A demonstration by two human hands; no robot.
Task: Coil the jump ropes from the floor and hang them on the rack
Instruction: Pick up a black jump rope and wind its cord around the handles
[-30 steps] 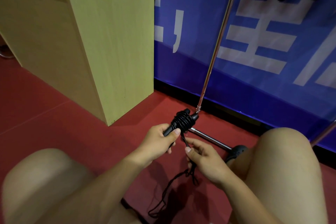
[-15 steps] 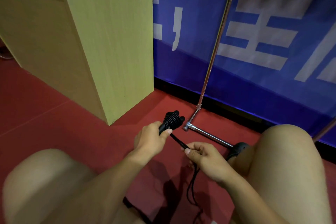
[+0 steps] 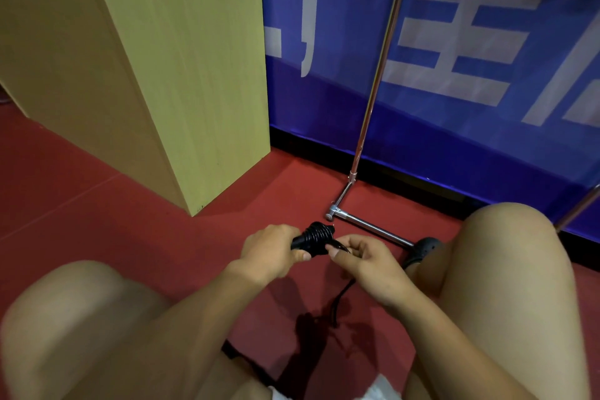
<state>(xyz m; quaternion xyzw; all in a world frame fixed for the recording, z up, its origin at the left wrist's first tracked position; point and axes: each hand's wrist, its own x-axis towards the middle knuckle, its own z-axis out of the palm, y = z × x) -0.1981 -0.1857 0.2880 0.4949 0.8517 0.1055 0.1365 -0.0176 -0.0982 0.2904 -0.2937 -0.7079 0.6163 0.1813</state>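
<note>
One jump rope is in play, held low between the person's two bare knees, above the red floor. The left hand has its grip clamped round the rope's black handles, thumb pressed along the side; black cord is wound in tight turns round the far end of the handles, forming a single thick bundle that sticks out past the fingers. The right hand sits just beside that bundle, its grip pinched on the loose cord between thumb and forefinger. From under this hand the one free tail of cord drops toward the floor, where it blurs into shadow.

The rack stands just beyond the hands: one slanting metal pole rises against the blue banner, and one chrome foot bar lies on the floor, running right to one dark foot cap beside the right knee. A second pole shows at the right edge. One pale wooden cabinet stands on the left, well apart from the rope.
</note>
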